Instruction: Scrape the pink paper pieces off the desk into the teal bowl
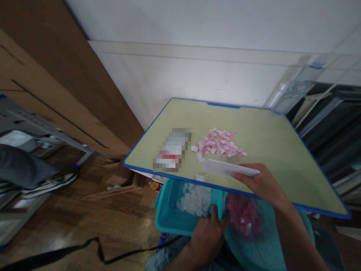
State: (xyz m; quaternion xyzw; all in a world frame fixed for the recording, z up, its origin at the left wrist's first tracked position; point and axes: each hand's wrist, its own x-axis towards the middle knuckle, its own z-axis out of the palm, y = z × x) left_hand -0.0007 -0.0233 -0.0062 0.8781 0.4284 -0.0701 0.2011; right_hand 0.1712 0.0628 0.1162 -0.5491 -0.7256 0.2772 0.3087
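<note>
My right hand [261,182] pinches a thin white slab, like a card or paper stack [225,168], by its right end above the table's front edge. Just beyond it lies a heap of small pink-and-white paper pieces [220,143] on the table. My left hand [207,235] grips the right front rim of a teal basket [169,226], fingers on the inner side. Inside that basket are many small white pieces [196,199]. One loose white piece [200,178] rests at the table edge.
The pale-yellow folding table [259,131] has a blue rim and stands against a white wall. A pixelated object [173,148] lies on its left. A clear bag of pink-red items [245,216] sits in a second teal container [270,241]. Cardboard and a person's shoe [50,185] are at left.
</note>
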